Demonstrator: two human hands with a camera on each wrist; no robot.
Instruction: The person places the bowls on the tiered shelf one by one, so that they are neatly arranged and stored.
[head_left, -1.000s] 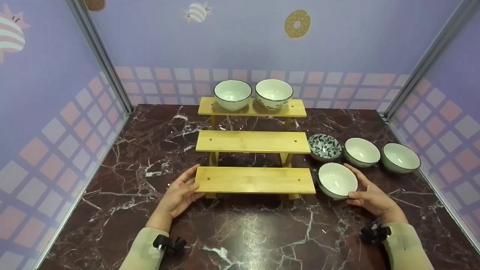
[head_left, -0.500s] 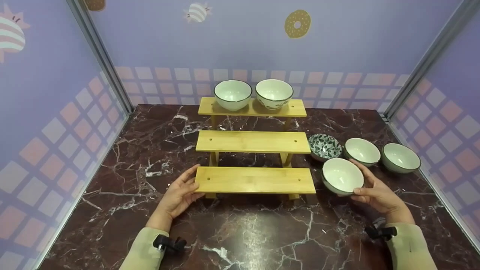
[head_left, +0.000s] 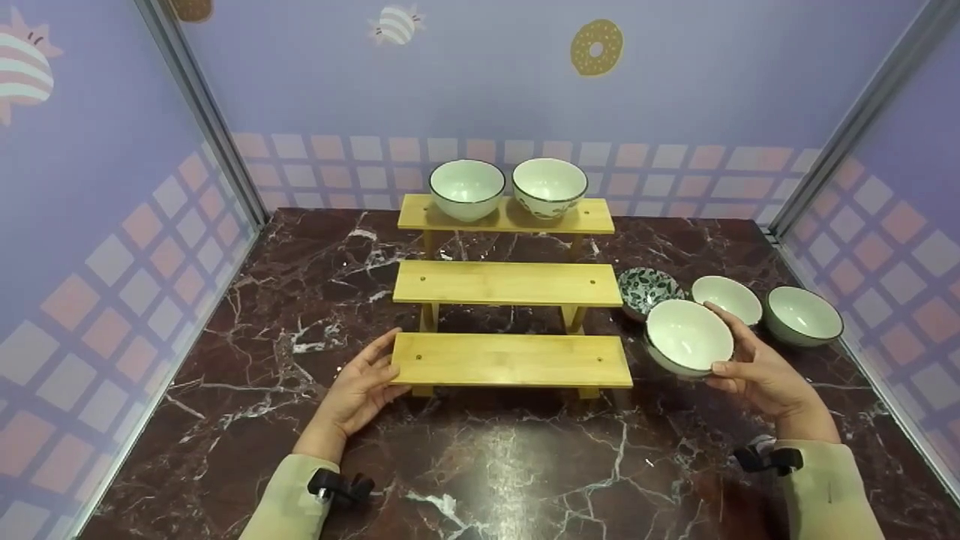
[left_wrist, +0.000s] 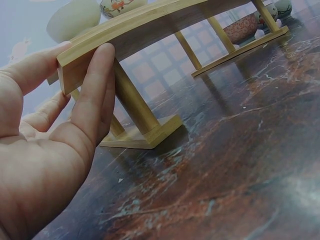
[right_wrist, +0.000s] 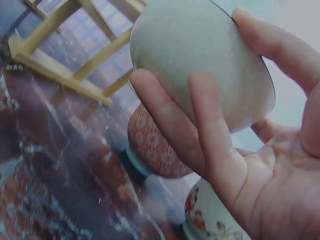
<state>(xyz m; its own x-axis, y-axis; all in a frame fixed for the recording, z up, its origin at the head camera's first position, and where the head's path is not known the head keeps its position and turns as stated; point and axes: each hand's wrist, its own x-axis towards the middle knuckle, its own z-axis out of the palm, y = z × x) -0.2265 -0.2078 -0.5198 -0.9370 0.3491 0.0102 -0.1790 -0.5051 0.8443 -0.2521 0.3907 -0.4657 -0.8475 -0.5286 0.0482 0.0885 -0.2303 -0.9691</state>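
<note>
My left hand (head_left: pixel 358 388) pinches the left end of the lowest board on a three-tier bamboo shelf stand (head_left: pixel 510 358). In the left wrist view, thumb and fingers (left_wrist: pixel 92 95) lie on either side of that board's end. My right hand (head_left: pixel 776 386) holds a bowl (head_left: pixel 688 334), white inside with a dark rim, by its right side. The bowl is raised and tilted, and overlaps two bowls behind it in the head view. From the right wrist, its plain pale outside (right_wrist: pixel 200 55) shows, with fingers spread under it.
Behind the held bowl stand a green leaf-patterned bowl (head_left: pixel 643 289), a white bowl (head_left: pixel 724 294) and a pale green bowl (head_left: pixel 804 315). Two bowls, one plain (head_left: pixel 466 187) and one with a painted outside (head_left: pixel 550 187), sit on the top shelf. Patterned walls enclose the dark marble tabletop (head_left: pixel 495 465).
My right hand has lifted the bowl and moved it slightly right and away from me, off its place beside the lowest shelf. The left hand has stayed on the stand.
</note>
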